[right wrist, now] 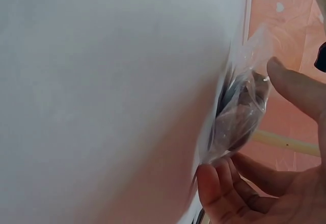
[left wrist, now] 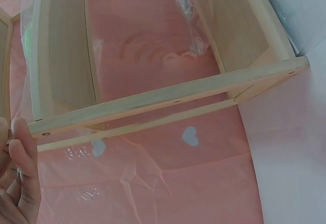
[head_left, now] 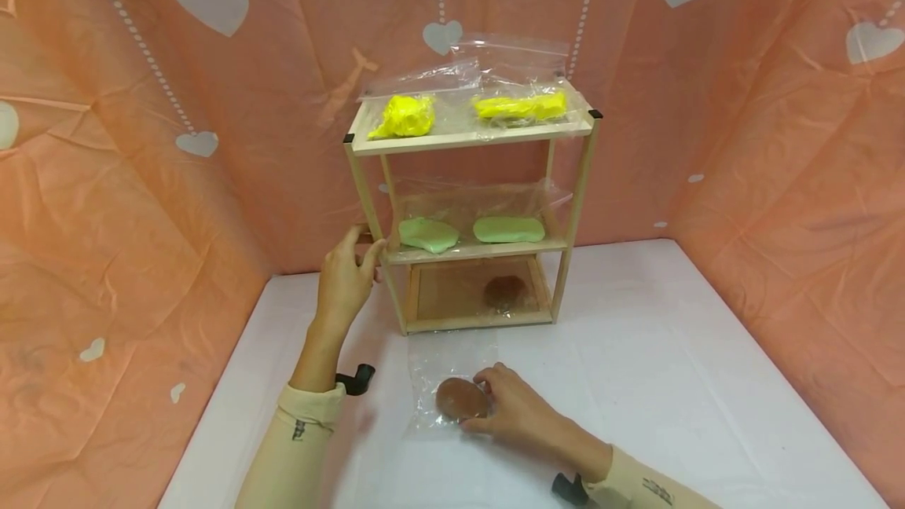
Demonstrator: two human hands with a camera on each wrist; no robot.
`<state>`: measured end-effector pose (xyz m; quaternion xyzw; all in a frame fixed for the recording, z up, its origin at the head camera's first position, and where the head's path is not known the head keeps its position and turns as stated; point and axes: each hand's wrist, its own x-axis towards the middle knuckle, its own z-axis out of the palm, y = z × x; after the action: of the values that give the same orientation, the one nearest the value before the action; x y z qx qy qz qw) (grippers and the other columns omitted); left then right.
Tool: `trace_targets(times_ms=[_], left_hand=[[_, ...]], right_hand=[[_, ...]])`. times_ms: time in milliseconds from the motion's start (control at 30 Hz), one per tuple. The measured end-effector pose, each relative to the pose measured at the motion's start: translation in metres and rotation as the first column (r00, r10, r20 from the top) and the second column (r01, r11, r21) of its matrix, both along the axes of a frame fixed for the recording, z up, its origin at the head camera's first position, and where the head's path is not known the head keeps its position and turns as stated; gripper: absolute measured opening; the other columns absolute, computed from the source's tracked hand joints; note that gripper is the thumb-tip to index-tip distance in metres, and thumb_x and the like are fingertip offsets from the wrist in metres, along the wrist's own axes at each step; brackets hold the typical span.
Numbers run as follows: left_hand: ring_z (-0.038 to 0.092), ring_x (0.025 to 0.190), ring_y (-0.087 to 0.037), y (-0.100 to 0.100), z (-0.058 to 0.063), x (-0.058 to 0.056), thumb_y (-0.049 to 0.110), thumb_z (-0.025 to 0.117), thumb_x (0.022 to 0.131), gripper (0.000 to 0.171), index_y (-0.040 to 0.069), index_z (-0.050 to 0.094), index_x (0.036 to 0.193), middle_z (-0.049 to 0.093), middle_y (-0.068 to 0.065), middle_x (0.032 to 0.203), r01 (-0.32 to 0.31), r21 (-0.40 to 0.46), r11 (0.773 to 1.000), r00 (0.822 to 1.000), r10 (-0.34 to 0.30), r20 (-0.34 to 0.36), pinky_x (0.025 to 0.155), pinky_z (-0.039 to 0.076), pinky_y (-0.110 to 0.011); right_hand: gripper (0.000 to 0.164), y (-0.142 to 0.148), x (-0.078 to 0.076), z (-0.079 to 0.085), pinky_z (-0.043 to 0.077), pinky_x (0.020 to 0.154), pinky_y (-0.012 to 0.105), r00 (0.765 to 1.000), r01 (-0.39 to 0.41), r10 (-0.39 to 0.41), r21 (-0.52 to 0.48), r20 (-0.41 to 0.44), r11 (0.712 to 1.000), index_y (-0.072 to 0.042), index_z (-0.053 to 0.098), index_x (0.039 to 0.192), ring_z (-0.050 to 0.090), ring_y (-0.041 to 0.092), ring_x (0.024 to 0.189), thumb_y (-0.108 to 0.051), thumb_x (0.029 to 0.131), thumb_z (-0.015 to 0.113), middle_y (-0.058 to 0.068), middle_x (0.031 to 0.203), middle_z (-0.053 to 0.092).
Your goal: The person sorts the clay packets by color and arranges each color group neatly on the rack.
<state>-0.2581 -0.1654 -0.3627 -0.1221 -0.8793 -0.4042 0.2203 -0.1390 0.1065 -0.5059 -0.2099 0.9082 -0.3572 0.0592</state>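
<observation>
A small wooden shelf rack [head_left: 474, 256] stands on the white table in the head view. My left hand [head_left: 342, 273] holds its left side near the middle shelf, thumb at the front post. In the left wrist view only curled fingers [left wrist: 23, 168] show beside the wooden post [left wrist: 173, 96]. On the table in front of the rack lies a clear plastic bag [head_left: 452, 348] with a flattened brown lump [head_left: 461, 399] inside. My right hand [head_left: 519, 411] grips that bag's right side, thumb and fingers around the lump. The right wrist view shows the bag [right wrist: 237, 112] between the fingers.
Bagged yellow lumps [head_left: 406, 116] [head_left: 523, 106] sit on the top shelf and bagged pale green ones [head_left: 429, 234] [head_left: 509, 229] on the middle shelf. Another brown lump [head_left: 504, 291] is on the bottom shelf, to the right. Pink cloth [head_left: 763, 140] with hearts encloses the white table [head_left: 636, 352].
</observation>
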Motion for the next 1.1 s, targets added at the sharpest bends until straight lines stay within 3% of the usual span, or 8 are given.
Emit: trace_targets(times_ms=[233,433,700,933,1100], left_hand=[[0.068,0.056,-0.013,-0.002,0.000,-0.001,0.029,0.066,0.110,0.035,0.008,0.064,0.138,0.076,-0.013,0.116,0.002,0.000,1.000,1.000,-0.002,-0.002,0.055,0.051,-0.034],[0.069,0.056,-0.014,-0.002,0.000,-0.001,0.029,0.065,0.110,0.036,0.008,0.064,0.138,0.076,-0.012,0.118,0.006,0.006,1.000,1.000,-0.006,0.005,0.056,0.051,-0.034],[0.073,0.061,-0.028,-0.001,0.001,0.000,0.029,0.065,0.110,0.033,0.009,0.065,0.137,0.076,-0.012,0.118,0.006,0.015,1.000,1.000,-0.006,0.007,0.054,0.051,-0.033],[0.069,0.056,-0.015,0.000,0.002,0.000,0.026,0.066,0.110,0.032,0.009,0.065,0.136,0.076,-0.013,0.119,0.004,0.013,1.000,1.000,-0.004,-0.002,0.052,0.050,-0.031],[0.067,0.054,-0.013,0.000,0.002,0.000,0.027,0.066,0.110,0.032,0.009,0.065,0.136,0.076,-0.012,0.116,0.001,0.011,1.000,1.000,-0.001,-0.001,0.051,0.050,-0.032]], right_hand=[[0.071,-0.004,-0.004,0.001,0.055,0.088,0.035,1.000,-0.015,0.016,0.048,-0.006,0.999,0.000,0.067,0.124,0.056,0.016,0.099,-0.044,0.077,0.097,-0.002,0.103,0.058],[0.066,-0.007,-0.005,0.001,0.054,0.083,0.032,1.000,-0.013,0.013,0.078,-0.008,0.997,-0.003,0.068,0.121,0.054,0.013,0.096,-0.044,0.078,0.096,-0.004,0.102,0.057],[0.063,-0.010,-0.006,0.003,0.050,0.074,0.031,0.999,0.004,0.001,0.126,-0.043,0.992,-0.004,0.069,0.118,0.052,0.012,0.089,-0.048,0.079,0.094,-0.005,0.098,0.057],[0.060,-0.011,-0.008,0.003,0.048,0.072,0.030,0.999,0.010,-0.003,0.134,-0.049,0.991,-0.006,0.070,0.116,0.052,0.011,0.086,-0.050,0.082,0.091,-0.005,0.097,0.058],[0.058,-0.011,-0.008,0.003,0.049,0.073,0.030,1.000,0.009,-0.005,0.133,-0.030,0.991,-0.007,0.069,0.116,0.052,0.011,0.087,-0.048,0.082,0.092,-0.005,0.097,0.057]])
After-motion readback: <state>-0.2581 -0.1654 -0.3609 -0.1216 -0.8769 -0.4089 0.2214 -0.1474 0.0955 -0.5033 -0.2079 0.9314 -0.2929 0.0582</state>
